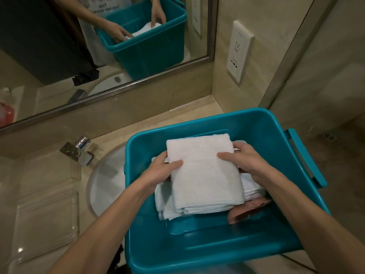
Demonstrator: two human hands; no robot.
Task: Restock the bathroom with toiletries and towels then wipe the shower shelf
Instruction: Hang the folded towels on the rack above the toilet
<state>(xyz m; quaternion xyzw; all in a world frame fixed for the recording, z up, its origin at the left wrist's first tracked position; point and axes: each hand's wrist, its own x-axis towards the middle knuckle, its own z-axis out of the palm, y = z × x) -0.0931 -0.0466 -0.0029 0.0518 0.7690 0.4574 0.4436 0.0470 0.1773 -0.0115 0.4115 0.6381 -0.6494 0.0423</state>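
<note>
Your left hand (164, 169) holds the left edge of a folded white towel (203, 175). The thumb lies on top and the fingers go under the edge. Your right hand (245, 161) holds the right edge the same way, with the thumb on top and the fingers curled round the side. So both hands are gripping the towel.

The towel is inside the blue bin (217, 244), at the top of a pile. Under it lie more white towels (166, 206), folded and stacked. Their edges stick out on the left, the right and the near side.

Just beside the pile, to the right and near you, there is a pink thing (246, 212) on the bottom of the bin. It is too blurry to tell what it is.

The bin has a blue handle (304, 157) on its right side. It sits on the beige tabletop (39, 175), and its left part covers some of the round white sink (104, 180).

A shiny tap (79, 150) stands behind the sink, to the left of the bin. Above it, on the wall, hangs a big mirror (59, 56). In the mirror you can see the bin, both hands and the towel. A white wall socket (240, 51) sits on the tiles to the right of the mirror.
</note>
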